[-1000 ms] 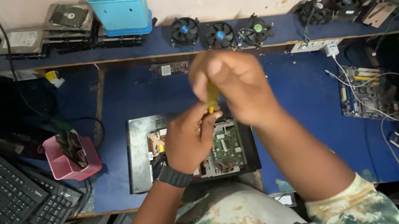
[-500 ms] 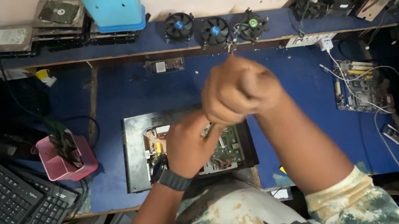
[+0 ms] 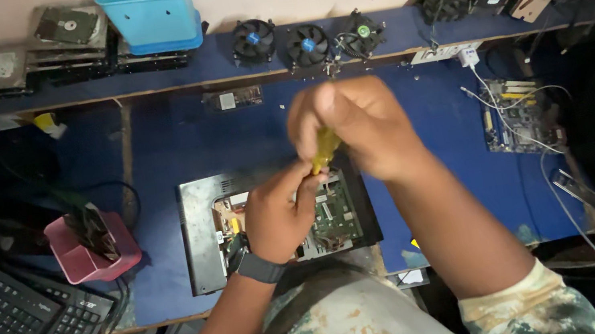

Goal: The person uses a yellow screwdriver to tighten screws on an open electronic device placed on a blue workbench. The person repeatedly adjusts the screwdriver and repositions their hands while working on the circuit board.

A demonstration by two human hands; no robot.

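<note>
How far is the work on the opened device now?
Done: the device lies open, its green board bare. In hand: the right hand grips a yellow screwdriver upright over the board; the left hand steadies its lower part. Left: the board sits in the case, and no cover is fitted.

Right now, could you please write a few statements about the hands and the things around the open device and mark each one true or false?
1. The right hand grips a yellow-handled screwdriver. True.
2. The left hand rests on the keyboard. False: it is over the open device, its fingers at the screwdriver.
3. The left wrist bears a dark watch. True.
4. The pink tray lies right of the device. False: it lies to its left.
5. Cooling fans line the back shelf. True.
</note>
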